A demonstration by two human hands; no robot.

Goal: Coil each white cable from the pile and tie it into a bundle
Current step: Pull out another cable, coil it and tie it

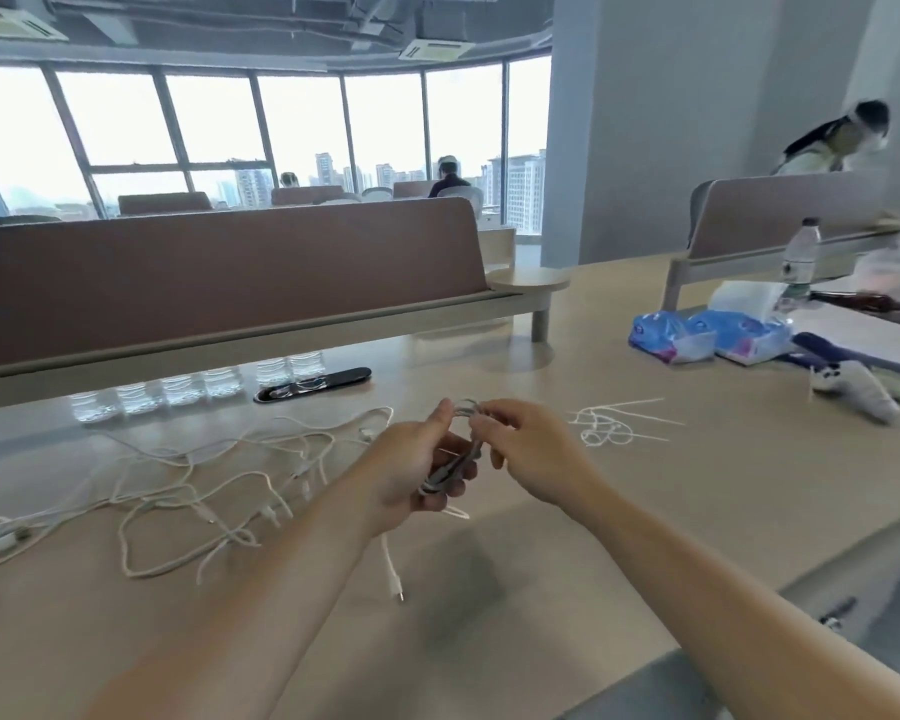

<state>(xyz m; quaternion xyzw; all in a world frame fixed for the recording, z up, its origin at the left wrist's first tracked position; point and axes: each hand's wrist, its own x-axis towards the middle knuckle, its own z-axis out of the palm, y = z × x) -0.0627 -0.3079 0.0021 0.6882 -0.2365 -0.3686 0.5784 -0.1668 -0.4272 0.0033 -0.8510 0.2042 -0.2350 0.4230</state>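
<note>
My left hand [411,465] grips a coiled white cable [450,472] above the table, its thumb raised beside the coil's top loop. My right hand [526,449] pinches the top of that coil with curled fingers. One loose end of the cable [391,569] hangs down from my left hand to the tabletop, ending in a plug. A tangled pile of white cables [188,485] spreads over the table to the left. A bundle of tied white cable [606,426] lies to the right of my hands.
A brown desk divider [219,283] runs along the back, with several clear cups [183,389] and a black cable port [313,384] below it. Blue tissue packs [707,337], a water bottle [801,262] and socks [858,389] lie at the right. A person bends over at the far right.
</note>
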